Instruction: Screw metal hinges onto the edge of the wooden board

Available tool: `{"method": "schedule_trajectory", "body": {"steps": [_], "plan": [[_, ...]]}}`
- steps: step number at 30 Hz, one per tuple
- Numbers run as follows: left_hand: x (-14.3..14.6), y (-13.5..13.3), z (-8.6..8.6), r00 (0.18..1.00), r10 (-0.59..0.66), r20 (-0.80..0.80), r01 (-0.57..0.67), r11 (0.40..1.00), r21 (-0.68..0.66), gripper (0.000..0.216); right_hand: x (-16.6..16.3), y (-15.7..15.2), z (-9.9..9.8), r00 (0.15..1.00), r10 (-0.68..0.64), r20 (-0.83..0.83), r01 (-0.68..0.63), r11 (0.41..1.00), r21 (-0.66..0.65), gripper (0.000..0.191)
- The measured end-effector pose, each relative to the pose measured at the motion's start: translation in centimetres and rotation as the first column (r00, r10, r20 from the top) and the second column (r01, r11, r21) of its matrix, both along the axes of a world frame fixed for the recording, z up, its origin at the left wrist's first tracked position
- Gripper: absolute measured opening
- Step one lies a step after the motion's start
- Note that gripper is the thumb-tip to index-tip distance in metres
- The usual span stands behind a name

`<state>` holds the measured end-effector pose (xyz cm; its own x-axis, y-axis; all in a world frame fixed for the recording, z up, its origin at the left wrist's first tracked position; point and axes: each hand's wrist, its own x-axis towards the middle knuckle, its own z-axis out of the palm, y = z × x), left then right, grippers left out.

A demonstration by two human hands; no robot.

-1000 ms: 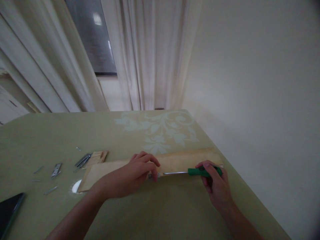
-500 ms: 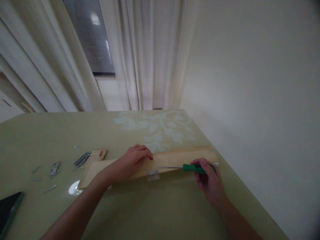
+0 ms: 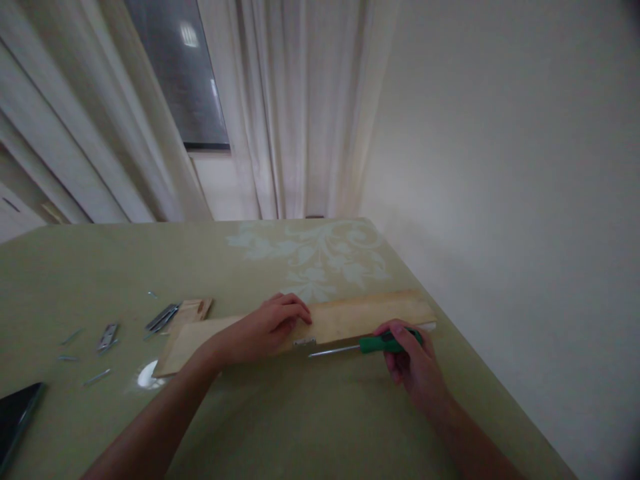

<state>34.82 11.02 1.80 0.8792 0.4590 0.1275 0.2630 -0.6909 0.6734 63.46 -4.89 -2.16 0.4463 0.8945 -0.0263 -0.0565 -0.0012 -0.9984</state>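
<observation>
A long pale wooden board [image 3: 370, 313] lies across the table. My left hand [image 3: 273, 327] bears down on its middle, with bent fingers gripping it and the thumb partly hidden. Just right of that hand, a small metal hinge [image 3: 304, 341] sits at the board's near edge; only a narrow part of it shows. My right hand [image 3: 410, 353] is closed around the green handle of a screwdriver [image 3: 373, 344]. Its shaft points left, and the tip is just below and right of the hinge, seemingly apart from it.
To the left lie a loose hinge [image 3: 107, 337], more metal hinges [image 3: 162, 318] and several screws [image 3: 97, 377]. A smaller wood piece [image 3: 193, 312] is by the board's left end. A dark flat device [image 3: 17, 417] is at lower left. A wall [image 3: 525, 267] borders the table's right edge.
The screwdriver tip has dropped from above the hinge to below it. The hinge's near leaf, which stuck out toward me, no longer shows. My left hand has shifted slightly right.
</observation>
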Motion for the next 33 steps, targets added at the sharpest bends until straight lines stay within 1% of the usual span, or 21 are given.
{"method": "schedule_trajectory", "body": {"steps": [2,4,7,9,11,16,18,22,24,26,27,30,31,33], "plan": [[-0.2,0.3,-0.2,1.0,-0.011,0.029,0.012,0.999,-0.034,0.034,0.1,0.0,0.3,1.0,0.002,0.023,-0.002,1.0,0.004,0.058],[-0.3,0.4,-0.3,0.999,-0.021,0.032,0.023,0.999,-0.049,0.033,0.1,-0.1,0.5,0.993,0.017,0.113,-0.017,1.0,0.003,0.056],[-0.4,0.4,-0.3,0.999,-0.025,0.031,0.027,0.998,-0.053,0.033,-0.3,-0.2,0.5,0.967,0.078,0.242,-0.076,0.997,-0.014,0.056],[-0.5,0.3,-0.1,0.999,-0.028,0.021,0.03,0.998,-0.063,0.033,-0.6,-0.2,0.3,0.957,0.115,0.265,-0.115,0.993,-0.015,0.055],[-0.7,0.3,0.1,0.999,-0.043,-0.001,0.042,0.996,-0.078,0.033,-0.8,-0.2,0.1,0.954,0.123,0.274,-0.125,0.992,-0.012,0.055],[-1.2,0.5,0.6,0.996,-0.088,-0.011,0.085,0.982,-0.167,0.037,-0.8,-0.2,0.5,0.961,0.101,0.259,-0.1,0.995,-0.019,0.057],[-1.2,0.5,0.7,0.995,-0.095,-0.011,0.092,0.98,-0.177,0.037,-0.7,-0.1,0.8,0.968,0.105,0.229,-0.102,0.994,-0.026,0.055],[-1.0,0.4,0.7,0.996,-0.092,-0.023,0.087,0.983,-0.159,0.036,-0.7,0.0,0.6,0.99,0.109,0.092,-0.106,0.994,-0.036,0.055],[-0.9,0.4,0.8,0.996,-0.091,-0.026,0.086,0.984,-0.155,0.037,-0.6,0.0,0.4,0.996,0.083,-0.013,-0.084,0.996,-0.038,0.057],[-0.9,0.4,0.8,0.995,-0.097,-0.035,0.091,0.986,-0.139,0.038,-0.4,0.0,0.3,0.996,0.053,-0.067,-0.056,0.997,-0.044,0.058],[-0.9,0.4,0.7,0.994,-0.102,-0.044,0.096,0.987,-0.128,0.038,-0.3,0.0,0.3,0.998,0.047,-0.049,-0.049,0.998,-0.049,0.057],[-1.0,0.5,0.6,0.99,-0.117,-0.074,0.109,0.989,-0.103,0.039,-0.2,-0.1,0.5,0.994,0.059,0.09,-0.054,0.997,-0.06,0.056],[-1.0,0.5,0.5,0.99,-0.12,-0.079,0.112,0.989,-0.101,0.039,-0.3,-0.1,0.5,0.993,0.061,0.105,-0.055,0.997,-0.058,0.057],[-1.0,0.6,0.5,0.99,-0.12,-0.073,0.113,0.989,-0.101,0.038,-0.5,-0.2,0.6,0.997,0.051,0.049,-0.049,0.998,-0.042,0.058]]}}
